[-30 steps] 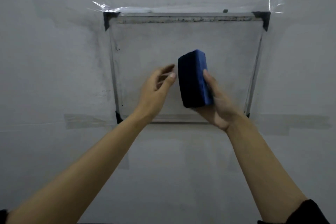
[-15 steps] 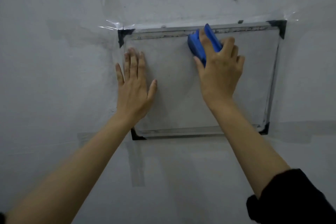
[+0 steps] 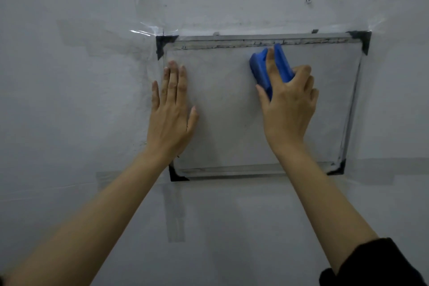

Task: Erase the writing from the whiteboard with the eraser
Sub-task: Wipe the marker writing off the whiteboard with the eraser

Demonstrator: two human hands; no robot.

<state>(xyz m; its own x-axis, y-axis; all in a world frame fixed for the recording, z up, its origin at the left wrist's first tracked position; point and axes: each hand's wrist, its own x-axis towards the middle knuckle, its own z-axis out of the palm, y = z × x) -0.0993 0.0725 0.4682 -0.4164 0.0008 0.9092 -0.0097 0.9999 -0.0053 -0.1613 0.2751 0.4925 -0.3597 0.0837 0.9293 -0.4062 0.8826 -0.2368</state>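
Eraser (image 3: 260,69) lower vs 0.5 s ago, near whiteboard (image 3: 232,123) top edge | R hand (image 3: 287,104) grips it | L hand (image 3: 171,111) flat, open, left edge, unmoved

We saw a grey wall (image 3: 69,100) carrying the framed whiteboard (image 3: 227,123), fixed flat against it with clear tape (image 3: 148,28) at the corners.

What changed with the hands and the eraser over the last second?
The right hand turned the eraser face-down and pressed it onto the whiteboard near the top edge. The left hand went from open in the air to flat on the board's left side. The right hand's hold on the eraser stayed.
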